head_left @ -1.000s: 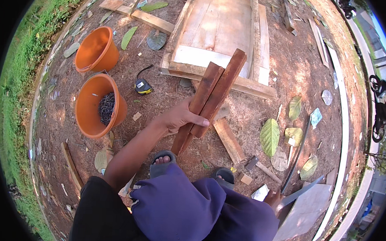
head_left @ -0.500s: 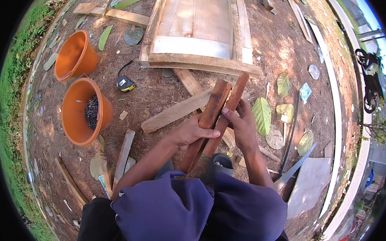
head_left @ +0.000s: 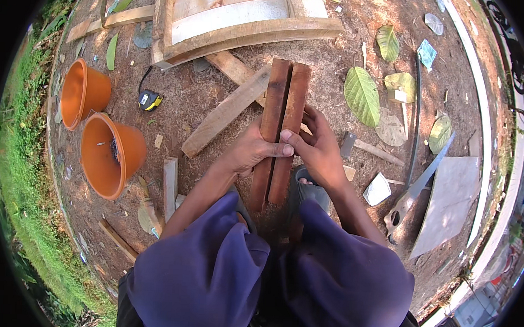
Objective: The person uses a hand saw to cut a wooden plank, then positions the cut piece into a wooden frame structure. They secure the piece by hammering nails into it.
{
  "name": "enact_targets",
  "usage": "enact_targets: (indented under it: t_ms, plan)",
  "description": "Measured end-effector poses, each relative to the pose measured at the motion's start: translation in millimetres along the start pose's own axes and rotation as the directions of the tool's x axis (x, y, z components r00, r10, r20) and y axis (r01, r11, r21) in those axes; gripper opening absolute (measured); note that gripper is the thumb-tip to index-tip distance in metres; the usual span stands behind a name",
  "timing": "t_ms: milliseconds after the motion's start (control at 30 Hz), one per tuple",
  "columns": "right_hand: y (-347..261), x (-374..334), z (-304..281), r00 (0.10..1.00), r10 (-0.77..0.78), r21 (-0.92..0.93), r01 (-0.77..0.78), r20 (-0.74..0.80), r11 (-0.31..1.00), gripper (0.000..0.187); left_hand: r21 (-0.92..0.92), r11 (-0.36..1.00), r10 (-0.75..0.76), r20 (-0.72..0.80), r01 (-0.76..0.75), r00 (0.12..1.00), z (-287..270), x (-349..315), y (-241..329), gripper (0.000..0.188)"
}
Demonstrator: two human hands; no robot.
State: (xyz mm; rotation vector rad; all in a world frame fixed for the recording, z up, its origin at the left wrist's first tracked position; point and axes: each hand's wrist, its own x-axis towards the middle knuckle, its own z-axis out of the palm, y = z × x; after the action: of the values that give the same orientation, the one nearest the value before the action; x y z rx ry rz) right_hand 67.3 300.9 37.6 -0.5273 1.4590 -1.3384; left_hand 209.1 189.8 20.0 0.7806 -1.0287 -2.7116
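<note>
In the centre of the frame, two reddish-brown wooden bars (head_left: 284, 106) stand side by side, lengthwise, with a narrow dark gap between them. The left hand (head_left: 250, 148) grasps the left bar, its thumb reaching across onto the right one; the right hand (head_left: 319, 154) grips the right bar, its thumb pressed on the front face. Below and around them spreads bare brown ground (head_left: 186, 87), sunlit in patches and strewn with leaves. A pale wooden frame (head_left: 253, 37) lies on it at upper centre-left, two orange buckets (head_left: 111, 157) sit at the left, and a handsaw (head_left: 414, 192) rests beside a grey board (head_left: 452, 201) at the right. Outdoors, green grass (head_left: 28, 171) borders the far left edge.
</note>
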Motion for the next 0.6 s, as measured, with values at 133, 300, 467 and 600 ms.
enact_targets:
  t_ms: [133, 300, 467, 600]
  plan:
    - [-3.5, -0.1, 0.4, 0.998, -0.009, -0.185, 0.020, 0.062, 0.983, 0.079, 0.003, 1.000, -0.023, -0.030, 0.023, 0.999, 3.9, -6.1, 0.4, 0.078]
    - [17.5, -2.5, -19.6, 0.998, -0.020, -0.261, 0.036, 0.064, 0.965, 0.066, 0.130, 0.990, -0.042, -0.127, 0.059, 0.991, -19.7, -16.1, -7.0, 0.078]
    - [47.3, -14.7, -55.6, 0.988, -0.046, -0.699, -0.071, -0.147, 0.711, 0.059, 0.496, 0.865, 0.123, -0.360, 0.078, 0.925, -50.3, -43.6, 7.8, 0.088]
    - [86.5, -27.6, -85.6, 0.946, -0.224, -0.818, -0.066, -0.233, 0.571, 0.059, 0.689, 0.695, 0.281, -0.524, 0.205, 0.804, -66.6, -80.5, 38.5, 0.087]
